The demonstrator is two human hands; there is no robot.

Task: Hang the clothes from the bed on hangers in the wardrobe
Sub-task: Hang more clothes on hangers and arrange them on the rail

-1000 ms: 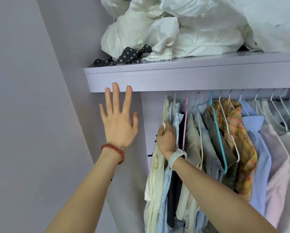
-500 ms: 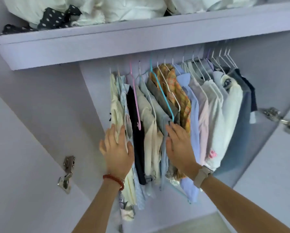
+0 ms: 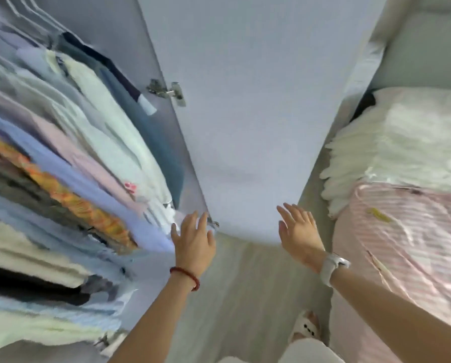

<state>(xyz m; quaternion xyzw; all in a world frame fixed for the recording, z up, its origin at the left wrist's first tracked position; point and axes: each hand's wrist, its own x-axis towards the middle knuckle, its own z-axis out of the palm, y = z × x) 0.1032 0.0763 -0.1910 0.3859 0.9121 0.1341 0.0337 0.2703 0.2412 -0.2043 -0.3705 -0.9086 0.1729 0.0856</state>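
now both hands hang empty with fingers spread: the left hand point(image 3: 193, 244) near the hems of the hanging clothes point(image 3: 70, 163) in the wardrobe, the right hand point(image 3: 299, 233) before the open wardrobe door point(image 3: 253, 106). off to the right, a white garment point(image 3: 392, 150) lies on the bed point(image 3: 402, 244), over pink striped bedding.

Red bead bracelet point(image 3: 185, 276), white wristwatch point(image 3: 331, 267), white slipper point(image 3: 305, 328), bare forearms.
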